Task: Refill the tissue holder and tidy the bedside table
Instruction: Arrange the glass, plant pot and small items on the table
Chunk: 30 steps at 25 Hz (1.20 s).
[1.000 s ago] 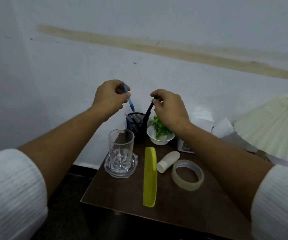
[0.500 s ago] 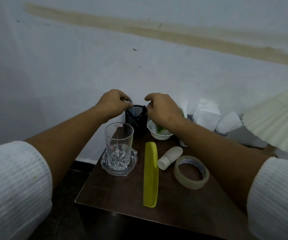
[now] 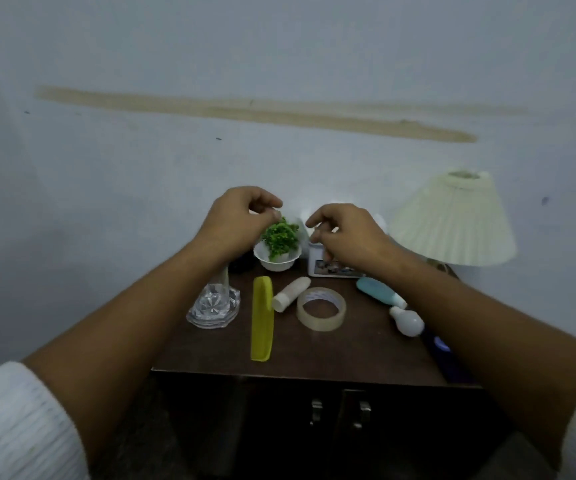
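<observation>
Left hand (image 3: 239, 220): up in the air over the back of the bench (image 3: 348, 355), above the little green plant (image 3: 279, 237). The fingers are softly curled, thumb near the first finger, and hold nothing that I can see.
Right hand (image 3: 347, 233): just beside the other hand, not touching it. Its fingers are softly curled too, with nothing in them.
Tissue holder (image 3: 316, 259): I think it is the white box at the back, between the plant's white bowl (image 3: 276, 261) and the lamp (image 3: 452, 223). The right hand hides most of it, so I am not sure.
Things to tidy: a yellow comb (image 3: 262, 322), a small white bottle (image 3: 291, 294), a tape ring (image 3: 321, 308), a blue tube (image 3: 378, 292) and a white bulb (image 3: 407, 322) lie loose (the glass (image 3: 215, 303) stands on its dish at the left).
Step now: probably reaching down for the white box.
How to do it well: lower the right hand straight down, take the box by its two sides and lift it slowly. Keep the wrist away from the bowl so the plant does not tip. Steady the box with the left hand.
</observation>
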{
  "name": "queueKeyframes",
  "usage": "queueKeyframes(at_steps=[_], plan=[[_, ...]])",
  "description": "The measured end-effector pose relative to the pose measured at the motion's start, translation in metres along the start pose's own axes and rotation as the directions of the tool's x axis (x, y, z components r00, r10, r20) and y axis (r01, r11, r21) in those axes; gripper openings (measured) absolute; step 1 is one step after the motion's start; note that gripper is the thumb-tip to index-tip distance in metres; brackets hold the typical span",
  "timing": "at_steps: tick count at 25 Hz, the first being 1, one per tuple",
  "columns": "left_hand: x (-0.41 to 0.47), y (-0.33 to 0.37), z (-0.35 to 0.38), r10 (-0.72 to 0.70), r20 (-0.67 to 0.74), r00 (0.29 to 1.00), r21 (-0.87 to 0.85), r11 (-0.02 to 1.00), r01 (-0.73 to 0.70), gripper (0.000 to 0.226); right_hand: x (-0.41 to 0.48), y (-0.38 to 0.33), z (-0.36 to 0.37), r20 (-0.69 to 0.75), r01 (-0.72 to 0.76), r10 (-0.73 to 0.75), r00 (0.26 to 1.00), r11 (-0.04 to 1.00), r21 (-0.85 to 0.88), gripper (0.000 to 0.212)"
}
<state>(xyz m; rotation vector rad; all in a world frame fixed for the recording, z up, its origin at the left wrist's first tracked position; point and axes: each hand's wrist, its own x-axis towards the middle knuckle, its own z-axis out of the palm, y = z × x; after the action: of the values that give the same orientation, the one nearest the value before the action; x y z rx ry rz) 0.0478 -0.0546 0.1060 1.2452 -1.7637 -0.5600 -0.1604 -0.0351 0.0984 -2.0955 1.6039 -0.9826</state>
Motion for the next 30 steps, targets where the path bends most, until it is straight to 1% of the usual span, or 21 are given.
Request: queueKeyframes(at_steps=[2, 5, 8, 10, 13, 18, 21, 24, 27, 30], plan=[[-0.020, 0.014, 0.040, -0.009, 0.093, 0.996, -0.025, 1.000, 0.012, 0.015, -0.033, 0.022, -0.023, 0.046, -0.060, 0.063, 0.997, 0.996, -0.062, 0.030], [-0.043, 0.025, 0.100, -0.029, 0.220, 0.975, -0.044, 0.998, 0.039, 0.015, -0.070, 0.066, -0.053, 0.107, -0.106, 0.130, 0.986, 0.973, -0.204, 0.028], [-0.054, 0.030, 0.152, -0.069, 0.300, 0.951, -0.066, 0.993, 0.093, 0.016, -0.094, 0.111, -0.083, 0.128, -0.145, 0.194, 0.973, 0.936, -0.321, 0.024], [-0.053, 0.029, 0.180, -0.087, 0.312, 0.946, -0.065, 0.991, 0.113, 0.015, -0.104, 0.140, -0.098, 0.105, -0.185, 0.238, 0.966, 0.913, -0.363, 0.025], [-0.044, 0.026, 0.212, -0.093, 0.318, 0.944, -0.016, 0.994, 0.104, 0.016, -0.106, 0.181, -0.109, 0.043, -0.252, 0.296, 0.954, 0.874, -0.416, 0.027], [-0.029, 0.013, 0.247, -0.090, 0.307, 0.947, 0.055, 0.995, 0.077, 0.019, -0.084, 0.225, -0.099, 0.050, -0.210, 0.273, 0.961, 0.831, -0.515, 0.021], [-0.022, 0.005, 0.259, -0.079, 0.338, 0.938, 0.048, 0.997, 0.067, 0.026, -0.068, 0.243, -0.087, 0.067, -0.210, 0.317, 0.946, 0.758, -0.618, 0.014], [-0.016, 0.001, 0.266, -0.071, 0.348, 0.935, 0.022, 0.997, 0.068, 0.028, -0.060, 0.253, -0.081, 0.065, -0.244, 0.362, 0.930, 0.740, -0.627, 0.010], [-0.014, 0.002, 0.268, -0.058, 0.350, 0.935, 0.014, 0.998, 0.057, 0.028, -0.059, 0.253, -0.084, 0.074, -0.227, 0.359, 0.931, 0.724, -0.651, 0.010], [-0.018, 0.004, 0.265, -0.057, 0.337, 0.940, 0.014, 0.998, 0.056, 0.026, -0.066, 0.248, -0.089, 0.044, -0.208, 0.325, 0.945, 0.698, -0.685, 0.010]])
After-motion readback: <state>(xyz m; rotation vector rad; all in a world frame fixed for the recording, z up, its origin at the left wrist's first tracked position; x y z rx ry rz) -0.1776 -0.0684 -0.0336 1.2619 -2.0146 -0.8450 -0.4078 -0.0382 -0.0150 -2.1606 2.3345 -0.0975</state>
